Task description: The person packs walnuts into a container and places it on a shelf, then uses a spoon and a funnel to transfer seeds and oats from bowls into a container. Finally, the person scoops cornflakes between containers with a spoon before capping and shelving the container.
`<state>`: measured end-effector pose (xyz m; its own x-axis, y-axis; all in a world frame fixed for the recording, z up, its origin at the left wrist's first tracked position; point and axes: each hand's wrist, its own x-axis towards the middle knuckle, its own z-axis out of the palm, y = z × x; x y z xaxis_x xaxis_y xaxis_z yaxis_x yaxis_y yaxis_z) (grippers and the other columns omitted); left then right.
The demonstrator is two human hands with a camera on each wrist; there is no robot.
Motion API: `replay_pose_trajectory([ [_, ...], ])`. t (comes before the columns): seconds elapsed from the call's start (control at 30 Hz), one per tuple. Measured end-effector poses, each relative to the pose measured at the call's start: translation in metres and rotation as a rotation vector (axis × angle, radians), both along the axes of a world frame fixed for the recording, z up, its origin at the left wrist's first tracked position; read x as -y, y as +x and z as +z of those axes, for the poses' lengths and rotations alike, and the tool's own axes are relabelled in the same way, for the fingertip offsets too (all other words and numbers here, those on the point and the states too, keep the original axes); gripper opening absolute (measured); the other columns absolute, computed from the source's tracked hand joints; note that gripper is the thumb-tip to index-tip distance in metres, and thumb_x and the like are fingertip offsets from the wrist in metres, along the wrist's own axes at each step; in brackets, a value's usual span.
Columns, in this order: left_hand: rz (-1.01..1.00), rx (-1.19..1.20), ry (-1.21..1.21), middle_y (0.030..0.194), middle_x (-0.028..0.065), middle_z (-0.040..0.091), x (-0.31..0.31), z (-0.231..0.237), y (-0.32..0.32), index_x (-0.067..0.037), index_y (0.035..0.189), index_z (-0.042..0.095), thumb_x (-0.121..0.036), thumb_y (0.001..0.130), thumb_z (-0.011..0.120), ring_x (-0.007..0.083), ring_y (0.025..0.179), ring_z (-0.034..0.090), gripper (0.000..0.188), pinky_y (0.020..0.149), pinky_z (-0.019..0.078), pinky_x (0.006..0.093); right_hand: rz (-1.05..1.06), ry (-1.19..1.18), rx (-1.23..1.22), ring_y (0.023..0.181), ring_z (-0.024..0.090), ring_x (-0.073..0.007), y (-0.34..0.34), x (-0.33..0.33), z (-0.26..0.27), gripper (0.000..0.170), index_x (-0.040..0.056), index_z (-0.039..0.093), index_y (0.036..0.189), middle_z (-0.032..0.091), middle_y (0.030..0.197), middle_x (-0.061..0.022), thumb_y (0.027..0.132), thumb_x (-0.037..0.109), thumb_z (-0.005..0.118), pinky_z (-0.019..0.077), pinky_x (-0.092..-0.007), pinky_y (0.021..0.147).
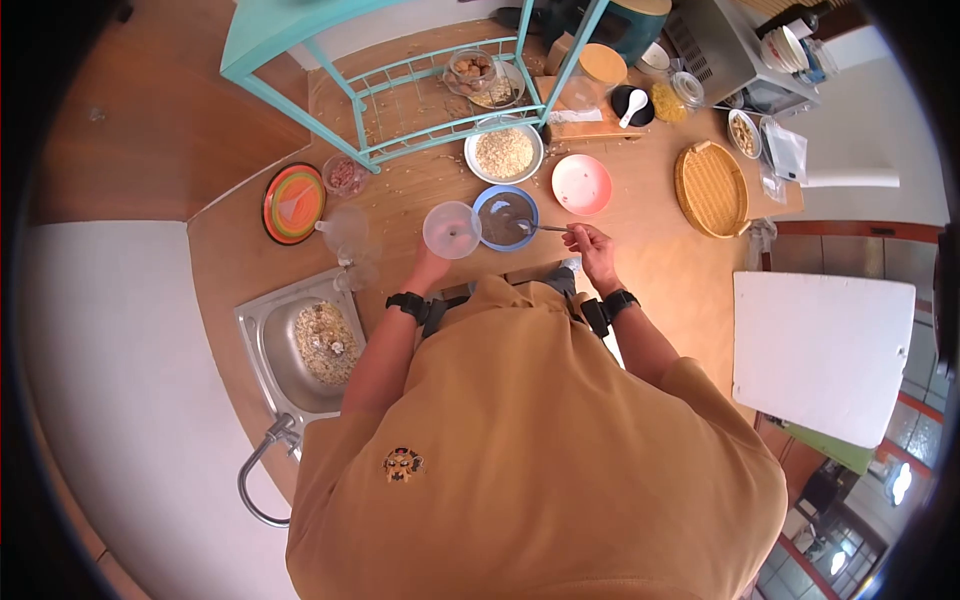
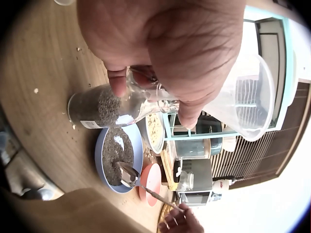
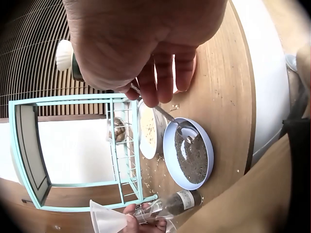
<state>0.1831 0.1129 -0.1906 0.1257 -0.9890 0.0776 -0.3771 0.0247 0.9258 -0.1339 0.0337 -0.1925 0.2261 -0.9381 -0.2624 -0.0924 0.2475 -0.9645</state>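
My left hand grips the neck of a clear glass bottle, partly filled with small dark grains. A translucent plastic funnel sits in the bottle's mouth; in the head view it hides most of the bottle. Just right of it stands a blue bowl holding more dark grains. Between fingers and thumb, my right hand holds a metal spoon by its handle. The spoon's head is over the grains inside the bowl.
Behind the bowl is a white bowl of oats, under a turquoise rack. A pink bowl stands at the right, farther off a woven basket. Left are stacked colourful plates and a sink with scattered flakes.
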Motion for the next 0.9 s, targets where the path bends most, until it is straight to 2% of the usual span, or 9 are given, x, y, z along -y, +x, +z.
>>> replay_pose_trajectory([
  [0.03,0.007,0.003,-0.013,0.104,0.0089,0.063,0.000,-0.001,0.000,-0.006,0.101,0.062,-0.018,0.081,0.069,0.0231,0.098,0.059,0.024,0.085,0.0472,0.0350,-0.012,0.003,0.002,0.074,0.061,-0.0117,0.001,-0.002,-0.005,0.029,-0.0009,0.064,0.103,0.067,0.084,-0.0073,0.096,0.025,0.052,0.0504,-0.0249,0.067],
  [0.13,0.002,-0.010,0.019,0.103,0.0087,0.063,0.001,0.000,0.000,-0.006,0.100,0.062,-0.017,0.080,0.069,0.0227,0.096,0.059,0.024,0.084,0.0473,0.0352,-0.129,0.265,0.186,0.071,0.061,-0.0124,0.006,-0.010,-0.020,0.028,0.0014,0.062,0.104,0.066,0.083,-0.0068,0.095,0.026,0.052,0.0510,-0.0253,0.065],
  [0.17,-0.003,-0.008,0.020,0.103,0.0087,0.063,0.001,0.001,0.000,-0.006,0.100,0.062,-0.017,0.080,0.069,0.0227,0.096,0.059,0.024,0.084,0.0473,0.0352,-0.134,0.266,0.190,0.071,0.061,-0.0124,0.008,-0.011,-0.026,0.028,0.0014,0.062,0.104,0.066,0.083,-0.0068,0.095,0.026,0.052,0.0510,-0.0253,0.065],
  [0.23,0.020,-0.017,0.035,0.102,0.0086,0.063,0.000,0.003,0.000,-0.006,0.100,0.062,-0.017,0.080,0.069,0.0224,0.095,0.059,0.024,0.083,0.0476,0.0354,-0.184,0.450,0.315,0.075,0.061,-0.0146,0.013,-0.012,-0.035,0.027,0.0032,0.060,0.105,0.065,0.085,-0.0068,0.095,0.027,0.053,0.0505,-0.0277,0.068],
  [0.33,0.022,-0.039,0.032,0.101,0.0092,0.063,0.001,0.005,-0.001,-0.006,0.099,0.063,-0.017,0.079,0.069,0.0230,0.094,0.059,0.024,0.083,0.0476,0.0357,-0.193,0.521,0.405,0.077,0.060,-0.0149,0.019,-0.009,-0.042,0.026,0.0039,0.058,0.107,0.064,0.086,-0.0061,0.095,0.026,0.052,0.0501,-0.0292,0.070],
  [0.53,0.024,0.092,-0.031,0.103,0.0103,0.062,0.001,-0.002,0.000,-0.007,0.099,0.063,-0.015,0.079,0.068,0.0249,0.096,0.059,0.022,0.085,0.0469,0.0365,-0.191,0.526,0.454,0.077,0.060,-0.0154,0.022,0.004,-0.045,0.023,0.0056,0.057,0.106,0.063,0.085,-0.0053,0.096,0.024,0.048,0.0497,-0.0304,0.072],
  [0.77,0.032,0.065,0.024,0.103,0.0103,0.062,-0.001,0.009,-0.001,-0.008,0.100,0.064,-0.015,0.079,0.068,0.0261,0.096,0.058,0.022,0.084,0.0468,0.0374,-0.233,0.529,0.533,0.075,0.059,-0.0149,0.003,0.013,-0.024,0.022,0.0060,0.057,0.104,0.064,0.083,-0.0055,0.097,0.024,0.047,0.0493,-0.0313,0.071],
  [0.9,0.015,0.073,-0.047,0.102,0.0107,0.062,0.000,0.005,-0.001,-0.008,0.099,0.064,-0.015,0.079,0.068,0.0265,0.096,0.058,0.021,0.084,0.0470,0.0369,-0.237,0.453,0.574,0.075,0.059,-0.0148,-0.005,0.017,-0.007,0.024,0.0050,0.058,0.102,0.063,0.081,-0.0054,0.097,0.026,0.048,0.0501,-0.0306,0.071],
])
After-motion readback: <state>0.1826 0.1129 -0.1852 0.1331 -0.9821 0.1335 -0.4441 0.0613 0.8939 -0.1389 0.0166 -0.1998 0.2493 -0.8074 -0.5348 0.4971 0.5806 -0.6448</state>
